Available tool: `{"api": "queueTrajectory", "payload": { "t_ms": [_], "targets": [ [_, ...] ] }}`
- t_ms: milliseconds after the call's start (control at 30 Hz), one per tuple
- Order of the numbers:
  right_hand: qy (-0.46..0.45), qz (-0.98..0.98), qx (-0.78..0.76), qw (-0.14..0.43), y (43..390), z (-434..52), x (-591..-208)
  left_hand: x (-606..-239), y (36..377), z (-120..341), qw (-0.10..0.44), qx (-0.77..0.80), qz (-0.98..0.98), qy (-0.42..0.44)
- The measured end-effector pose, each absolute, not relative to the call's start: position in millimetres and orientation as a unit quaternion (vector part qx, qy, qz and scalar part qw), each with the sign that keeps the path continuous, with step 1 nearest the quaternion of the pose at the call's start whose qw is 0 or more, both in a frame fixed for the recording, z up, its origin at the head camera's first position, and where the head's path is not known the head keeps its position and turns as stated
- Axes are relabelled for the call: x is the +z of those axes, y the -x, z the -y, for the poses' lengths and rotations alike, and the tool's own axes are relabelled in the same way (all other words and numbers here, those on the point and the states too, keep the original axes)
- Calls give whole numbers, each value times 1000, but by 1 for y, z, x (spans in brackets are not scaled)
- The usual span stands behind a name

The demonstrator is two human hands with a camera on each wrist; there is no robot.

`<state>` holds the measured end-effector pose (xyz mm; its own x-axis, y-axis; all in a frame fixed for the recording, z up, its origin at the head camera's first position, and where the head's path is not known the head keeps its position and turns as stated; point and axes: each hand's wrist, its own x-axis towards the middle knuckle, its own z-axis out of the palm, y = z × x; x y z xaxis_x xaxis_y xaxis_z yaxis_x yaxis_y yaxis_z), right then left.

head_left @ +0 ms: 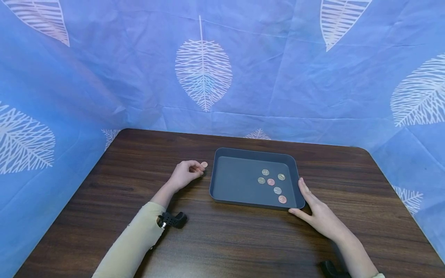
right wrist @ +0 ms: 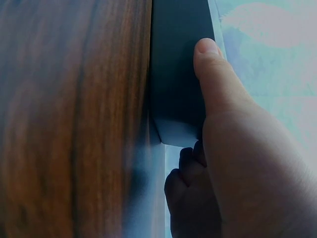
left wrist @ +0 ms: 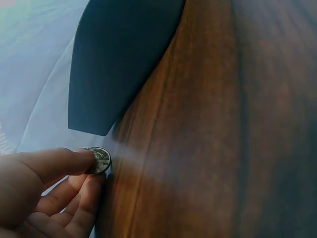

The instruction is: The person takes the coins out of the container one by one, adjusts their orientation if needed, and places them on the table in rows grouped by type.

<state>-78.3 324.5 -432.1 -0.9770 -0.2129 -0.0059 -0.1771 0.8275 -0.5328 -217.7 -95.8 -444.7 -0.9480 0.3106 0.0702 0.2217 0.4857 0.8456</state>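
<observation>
The right hand [head_left: 321,218] rests against the near right corner of the grey tray [head_left: 222,195], thumb along its front wall. Beyond, the left hand [head_left: 184,174] pinches a coin [head_left: 204,164] just left of the tray, above the wooden table [head_left: 243,239]. Blue leaf-print cloth [head_left: 243,77] hangs behind.

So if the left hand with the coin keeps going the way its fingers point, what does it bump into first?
Probably the tray's left wall. The left hand pinches a coin and points right toward it, with only bare table between, though depth is unclear.
</observation>
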Motion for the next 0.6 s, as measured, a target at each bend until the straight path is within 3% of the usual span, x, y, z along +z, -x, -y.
{"api": "queueTrajectory", "payload": {
  "t_ms": [600],
  "targets": [
    [103, -955, -275, 28, 78, -326, -435, -447, 216, 86, -10, 419, -894, -160]
  ]
}}
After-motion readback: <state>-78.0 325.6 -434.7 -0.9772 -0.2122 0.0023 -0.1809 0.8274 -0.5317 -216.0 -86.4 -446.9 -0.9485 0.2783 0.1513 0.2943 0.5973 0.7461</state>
